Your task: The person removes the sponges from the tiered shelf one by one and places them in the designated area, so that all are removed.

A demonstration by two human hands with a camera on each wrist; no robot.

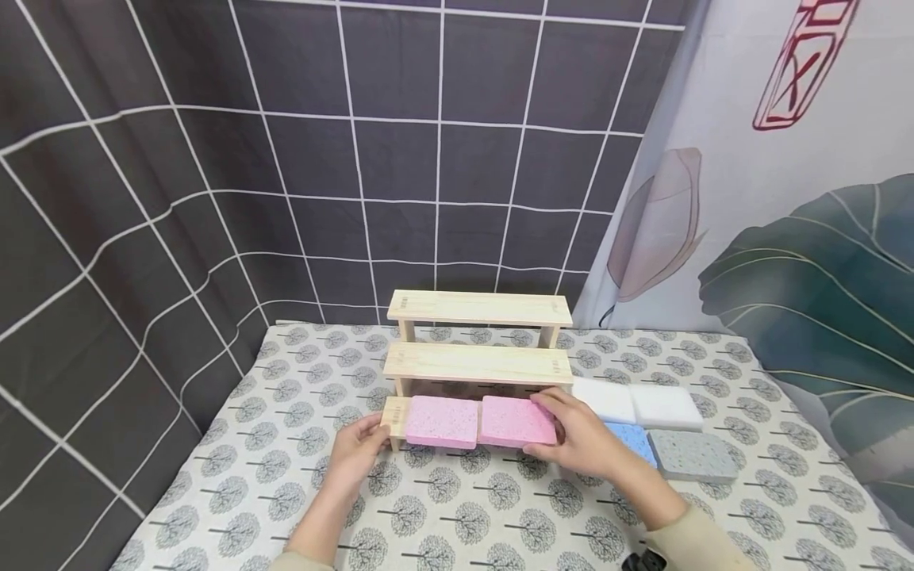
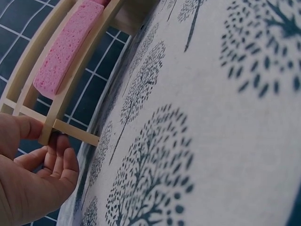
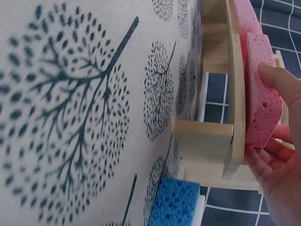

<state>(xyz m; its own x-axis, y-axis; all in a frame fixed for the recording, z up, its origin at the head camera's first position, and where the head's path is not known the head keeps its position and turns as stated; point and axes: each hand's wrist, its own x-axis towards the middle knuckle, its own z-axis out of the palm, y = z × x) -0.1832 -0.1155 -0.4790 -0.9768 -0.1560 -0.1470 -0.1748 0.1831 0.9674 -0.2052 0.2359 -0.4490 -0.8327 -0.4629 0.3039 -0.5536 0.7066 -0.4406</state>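
Observation:
A three-step wooden stand (image 1: 477, 363) holds two pink sponges on its lowest step. The left pink sponge (image 1: 441, 422) lies flat, a bare strip of wood beside it. My left hand (image 1: 355, 448) pinches that step's left end, thumb above and fingers curled underneath, as the left wrist view shows. At the step's right end, my right hand (image 1: 574, 432) grips the right pink sponge (image 1: 516, 420) between thumb and fingers. In the right wrist view this sponge (image 3: 264, 108) stands on the step close to the other one; whether it rests fully is hard to tell.
Right of the stand lie two white sponges (image 1: 667, 408), a blue sponge (image 1: 631, 442) partly behind my right arm, and a grey sponge (image 1: 693, 456). A tree-patterned cloth (image 1: 471, 523) covers the table. A dark gridded curtain (image 1: 400, 159) hangs behind.

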